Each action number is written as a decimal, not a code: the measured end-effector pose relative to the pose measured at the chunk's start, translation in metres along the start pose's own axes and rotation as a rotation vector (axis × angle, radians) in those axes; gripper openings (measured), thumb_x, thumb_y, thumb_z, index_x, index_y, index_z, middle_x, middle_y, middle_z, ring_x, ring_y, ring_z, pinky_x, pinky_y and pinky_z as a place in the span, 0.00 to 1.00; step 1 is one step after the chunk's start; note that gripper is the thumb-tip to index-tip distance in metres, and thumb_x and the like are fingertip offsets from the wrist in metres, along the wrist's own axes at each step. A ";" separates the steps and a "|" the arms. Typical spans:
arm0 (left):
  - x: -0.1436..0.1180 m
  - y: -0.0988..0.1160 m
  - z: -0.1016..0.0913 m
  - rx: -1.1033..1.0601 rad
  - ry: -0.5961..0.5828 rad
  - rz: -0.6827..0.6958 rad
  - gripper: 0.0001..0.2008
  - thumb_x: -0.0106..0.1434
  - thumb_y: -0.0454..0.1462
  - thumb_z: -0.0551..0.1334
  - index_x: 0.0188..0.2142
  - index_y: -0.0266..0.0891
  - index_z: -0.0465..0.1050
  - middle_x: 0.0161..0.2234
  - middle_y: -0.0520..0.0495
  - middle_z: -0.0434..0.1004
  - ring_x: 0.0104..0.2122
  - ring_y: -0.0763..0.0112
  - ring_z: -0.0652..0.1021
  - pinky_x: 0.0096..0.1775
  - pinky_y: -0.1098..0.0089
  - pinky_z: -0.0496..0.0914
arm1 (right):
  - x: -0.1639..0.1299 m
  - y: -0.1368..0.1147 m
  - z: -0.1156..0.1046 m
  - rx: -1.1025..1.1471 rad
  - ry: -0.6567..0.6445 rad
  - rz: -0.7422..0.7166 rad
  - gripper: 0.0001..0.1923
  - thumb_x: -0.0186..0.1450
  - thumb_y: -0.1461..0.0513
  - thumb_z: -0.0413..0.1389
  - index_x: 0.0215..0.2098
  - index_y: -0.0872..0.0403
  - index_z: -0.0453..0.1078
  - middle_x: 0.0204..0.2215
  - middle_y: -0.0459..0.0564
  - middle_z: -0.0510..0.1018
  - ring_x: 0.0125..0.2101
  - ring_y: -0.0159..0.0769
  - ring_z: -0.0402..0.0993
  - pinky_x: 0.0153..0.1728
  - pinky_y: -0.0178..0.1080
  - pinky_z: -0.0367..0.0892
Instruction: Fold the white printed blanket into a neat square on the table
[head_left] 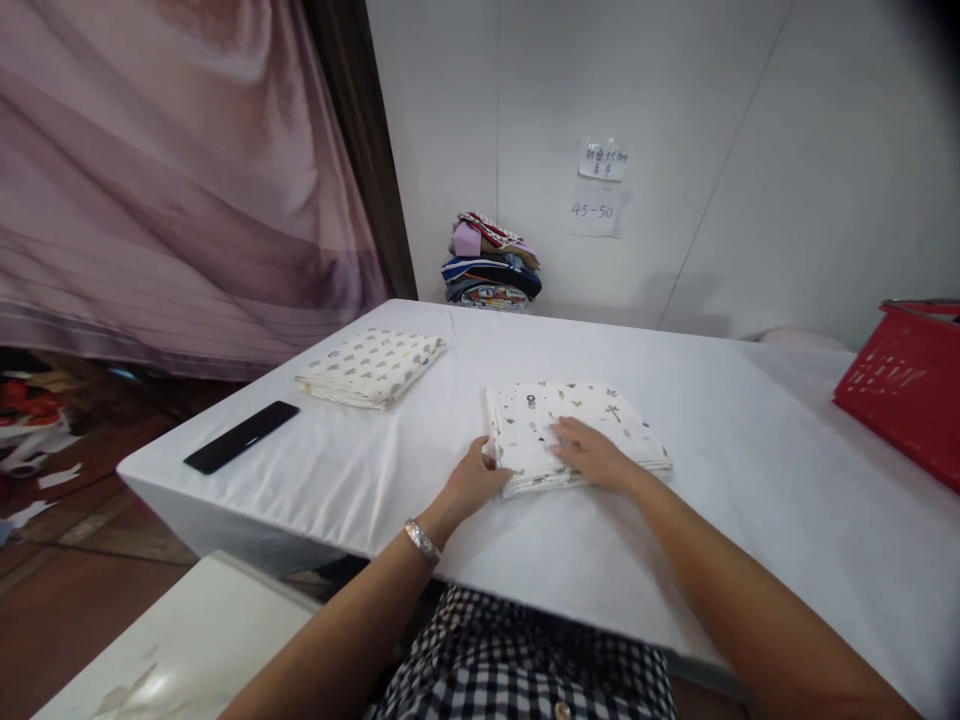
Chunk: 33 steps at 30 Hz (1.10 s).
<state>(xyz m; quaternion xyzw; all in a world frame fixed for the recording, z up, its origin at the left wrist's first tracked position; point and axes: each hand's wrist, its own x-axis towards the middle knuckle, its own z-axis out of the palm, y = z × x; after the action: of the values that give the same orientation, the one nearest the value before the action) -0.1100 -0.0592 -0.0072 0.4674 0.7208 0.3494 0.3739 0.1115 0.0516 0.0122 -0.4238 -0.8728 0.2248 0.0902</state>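
A folded white cloth (577, 420) with small printed figures and palm trees lies on the white-covered table in front of me. My left hand (474, 480) rests against its near left corner, thumb and fingers apart along the edge. On top of the cloth, my right hand (592, 455) lies flat with its fingers stretched out, slightly blurred. A second folded cloth (375, 365), cream with grey heart-like shapes, sits farther off to the left, apart from both hands.
A black flat slab (241, 437), like a phone, lies near the table's left edge. The red plastic basket (904, 385) stands at the far right. Folded fabrics (491, 265) are stacked by the wall behind the table (750, 430). At lower left is a white surface (202, 640).
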 end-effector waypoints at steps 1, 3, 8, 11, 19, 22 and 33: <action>0.001 0.003 -0.002 -0.003 0.005 -0.008 0.40 0.54 0.42 0.63 0.62 0.34 0.49 0.43 0.42 0.74 0.35 0.67 0.76 0.35 0.70 0.68 | 0.002 0.010 -0.007 0.012 0.074 0.055 0.29 0.65 0.48 0.44 0.60 0.50 0.60 0.64 0.50 0.53 0.63 0.41 0.47 0.60 0.45 0.48; 0.004 0.009 -0.005 -0.012 0.025 -0.033 0.40 0.55 0.44 0.62 0.63 0.34 0.48 0.46 0.40 0.73 0.36 0.67 0.76 0.36 0.71 0.68 | 0.007 0.035 -0.023 -0.042 0.231 0.181 0.27 0.64 0.51 0.46 0.58 0.53 0.62 0.63 0.53 0.56 0.62 0.43 0.50 0.60 0.45 0.50; 0.011 0.018 -0.004 -0.031 0.042 -0.058 0.39 0.56 0.44 0.62 0.63 0.34 0.47 0.46 0.38 0.73 0.34 0.68 0.76 0.35 0.70 0.69 | 0.017 0.091 -0.044 -0.009 0.305 0.520 0.32 0.60 0.51 0.52 0.58 0.58 0.62 0.54 0.60 0.69 0.54 0.52 0.64 0.51 0.47 0.61; 0.012 0.013 0.001 -0.064 0.041 -0.045 0.38 0.55 0.39 0.63 0.62 0.35 0.50 0.45 0.40 0.73 0.36 0.67 0.76 0.35 0.71 0.69 | 0.018 0.102 -0.042 0.077 0.338 0.507 0.30 0.54 0.52 0.58 0.52 0.57 0.68 0.47 0.59 0.75 0.48 0.52 0.70 0.45 0.44 0.65; 0.048 0.026 -0.001 -0.177 0.047 -0.003 0.37 0.52 0.27 0.60 0.61 0.34 0.51 0.39 0.44 0.74 0.34 0.72 0.75 0.33 0.75 0.69 | 0.017 0.098 -0.041 0.504 0.536 0.517 0.36 0.51 0.50 0.61 0.55 0.57 0.65 0.46 0.56 0.75 0.40 0.43 0.73 0.40 0.39 0.67; 0.078 0.041 -0.003 -0.142 0.058 0.008 0.38 0.53 0.27 0.60 0.62 0.34 0.48 0.42 0.42 0.74 0.32 0.73 0.75 0.30 0.77 0.67 | 0.021 0.105 -0.040 0.443 0.702 0.524 0.38 0.51 0.49 0.60 0.57 0.56 0.63 0.48 0.56 0.74 0.44 0.43 0.71 0.44 0.41 0.65; 0.104 0.047 -0.016 0.236 0.160 0.115 0.21 0.55 0.39 0.61 0.49 0.38 0.66 0.47 0.43 0.72 0.41 0.67 0.74 0.39 0.71 0.65 | 0.009 0.130 -0.025 0.302 0.537 0.650 0.39 0.56 0.43 0.52 0.60 0.55 0.60 0.49 0.58 0.73 0.48 0.47 0.70 0.47 0.44 0.63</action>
<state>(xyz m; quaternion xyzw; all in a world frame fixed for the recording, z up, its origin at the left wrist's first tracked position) -0.1339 0.0507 0.0187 0.5195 0.7564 0.3193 0.2369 0.2053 0.1370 -0.0267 -0.7015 -0.5974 0.2483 0.2990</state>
